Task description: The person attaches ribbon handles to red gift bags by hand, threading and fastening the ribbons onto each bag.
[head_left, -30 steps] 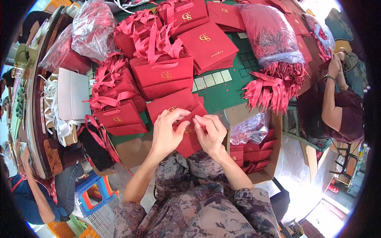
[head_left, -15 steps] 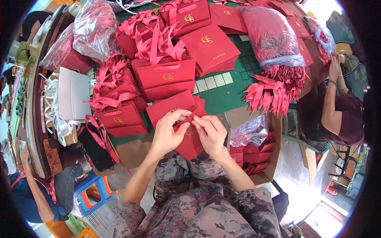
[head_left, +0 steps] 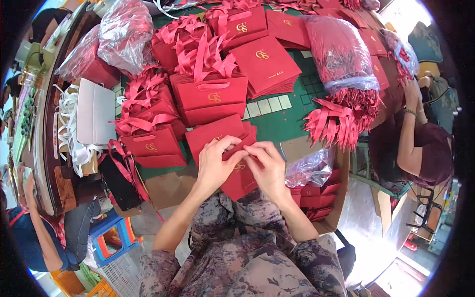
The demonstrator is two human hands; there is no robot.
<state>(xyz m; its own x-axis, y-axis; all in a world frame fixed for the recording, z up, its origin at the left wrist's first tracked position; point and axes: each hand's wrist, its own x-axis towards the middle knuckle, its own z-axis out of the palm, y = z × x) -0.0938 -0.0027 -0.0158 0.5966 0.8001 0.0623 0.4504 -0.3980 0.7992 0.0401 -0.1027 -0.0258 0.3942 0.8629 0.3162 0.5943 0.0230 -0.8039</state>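
Observation:
Just above my lap is a red paper gift bag [head_left: 239, 184] with a gold emblem, lying flat and tilted. My left hand [head_left: 216, 161] grips its upper edge between thumb and curled fingers. Against the same edge, the fingertips of my right hand [head_left: 268, 168] are pinched, close to my left thumb. Whether a ribbon end is between the fingertips is hidden. Directly beyond my hands, more flat red bags [head_left: 213, 129] rest at the table edge. Behind them stands a bundle of red bags [head_left: 210, 99] with pink-red ribbon handles.
A flat bag stack [head_left: 267, 67] and a plastic-wrapped ribbon bundle [head_left: 341, 54] lie on the green table [head_left: 267, 129]. A cardboard box [head_left: 341, 198] of red bags stands at my right. White bags [head_left: 94, 116] are at left. People sit on both sides [head_left: 413, 143].
My fingertips have drawn closer together at the bag's upper edge, with my left thumb now nearer my right fingers. The whole view has shifted slightly.

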